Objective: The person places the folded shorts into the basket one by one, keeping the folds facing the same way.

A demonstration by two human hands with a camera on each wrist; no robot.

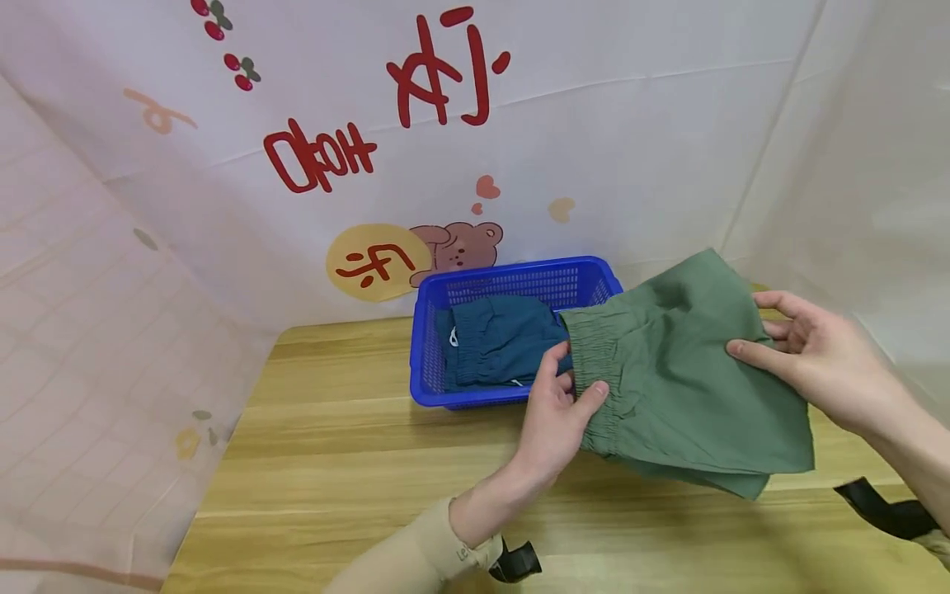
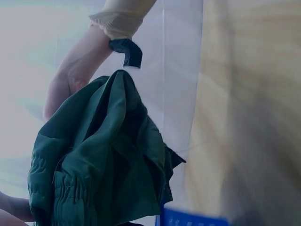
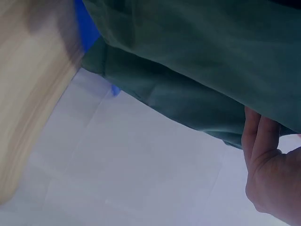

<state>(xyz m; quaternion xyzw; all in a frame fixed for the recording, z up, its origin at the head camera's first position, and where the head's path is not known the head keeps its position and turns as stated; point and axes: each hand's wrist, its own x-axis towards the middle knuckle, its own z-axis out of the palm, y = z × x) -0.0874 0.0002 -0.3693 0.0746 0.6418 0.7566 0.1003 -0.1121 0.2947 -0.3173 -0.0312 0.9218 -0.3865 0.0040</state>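
A pair of green shorts [image 1: 690,371] with a gathered elastic waistband is held up in the air, folded, right of the basket. My left hand [image 1: 552,417] grips the waistband, thumb on the near face and fingers behind. At the other side my right hand [image 1: 831,363] pinches the fabric between thumb and fingers. In the left wrist view the green shorts [image 2: 103,160] hang in folds. From the right wrist view, fingers of the right hand [image 3: 275,165] reach under the cloth. Dark teal shorts [image 1: 505,342] with a white drawstring lie folded in the blue basket [image 1: 426,388].
The basket stands on a wooden table [image 1: 319,462] near its back edge, against a white printed curtain [image 1: 631,165]. The green cloth overlaps the basket's right end in the head view. More curtain [image 1: 89,371] hangs along the left side.
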